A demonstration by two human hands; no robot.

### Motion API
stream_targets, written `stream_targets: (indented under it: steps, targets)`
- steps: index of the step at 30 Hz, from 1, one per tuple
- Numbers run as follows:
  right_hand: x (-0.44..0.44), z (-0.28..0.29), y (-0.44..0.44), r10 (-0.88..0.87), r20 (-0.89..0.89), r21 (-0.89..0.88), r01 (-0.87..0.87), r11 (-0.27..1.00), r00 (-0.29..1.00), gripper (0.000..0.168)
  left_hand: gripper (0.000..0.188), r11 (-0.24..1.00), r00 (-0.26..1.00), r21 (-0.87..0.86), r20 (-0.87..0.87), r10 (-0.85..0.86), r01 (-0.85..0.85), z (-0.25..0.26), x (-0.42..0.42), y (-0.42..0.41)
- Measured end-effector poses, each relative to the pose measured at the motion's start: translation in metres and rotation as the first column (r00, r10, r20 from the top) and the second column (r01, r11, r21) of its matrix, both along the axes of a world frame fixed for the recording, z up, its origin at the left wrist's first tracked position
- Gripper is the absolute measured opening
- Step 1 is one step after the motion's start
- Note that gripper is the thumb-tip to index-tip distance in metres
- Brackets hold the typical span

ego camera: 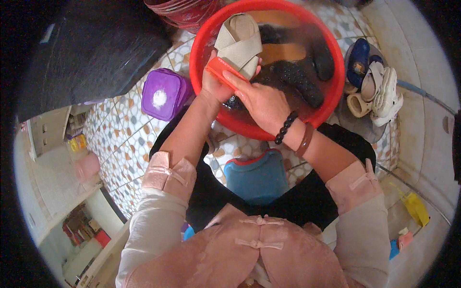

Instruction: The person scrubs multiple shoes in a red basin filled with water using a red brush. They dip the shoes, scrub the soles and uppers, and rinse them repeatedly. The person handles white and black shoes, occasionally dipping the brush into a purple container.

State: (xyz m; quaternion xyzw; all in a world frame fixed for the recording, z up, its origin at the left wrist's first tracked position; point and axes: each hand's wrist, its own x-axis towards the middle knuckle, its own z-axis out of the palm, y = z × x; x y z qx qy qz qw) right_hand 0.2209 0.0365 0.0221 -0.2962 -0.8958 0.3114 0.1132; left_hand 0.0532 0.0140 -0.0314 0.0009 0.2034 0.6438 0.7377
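Note:
My left hand (213, 82) supports a beige slide sandal (240, 46) with crossed straps from beneath, above the left part of a red plastic basin (338, 90). An orange-red brush (220, 69) is gripped in my right hand (266, 106), lying across the near end of the sandal. The brush's bristles are hidden from this angle. Inside the basin, black footwear (299, 81) with a dotted surface lies in dark liquid, beside flat orange-brown pieces (286, 52) that I cannot identify.
Left of the basin stands a purple plastic tub (167, 77) with white powder on top. At right are a navy clog (359, 59), white clogs (387, 95) and beige footwear (372, 81). A blue plastic stool (256, 180) sits between my knees. Reddish buckets (183, 14) stand behind.

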Motion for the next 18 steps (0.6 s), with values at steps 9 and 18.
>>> stream_targets:
  steps: [9, 18]
  targets:
    - [0.001, -0.022, 0.042, -0.133, -0.088, -0.022, 0.132, 0.991, 0.987, 0.045, 0.064, 0.999, 0.970, 0.037, 0.242, -0.022, 0.014, -0.001, 0.001, -0.008]
    - [0.005, -0.022, 0.037, -0.111, 0.096, 0.132, 0.098, 0.986, 0.989, 0.050, 0.059, 0.986, 0.998, -0.165, 0.037, 0.043, -0.037, 0.001, 0.004, -0.006]
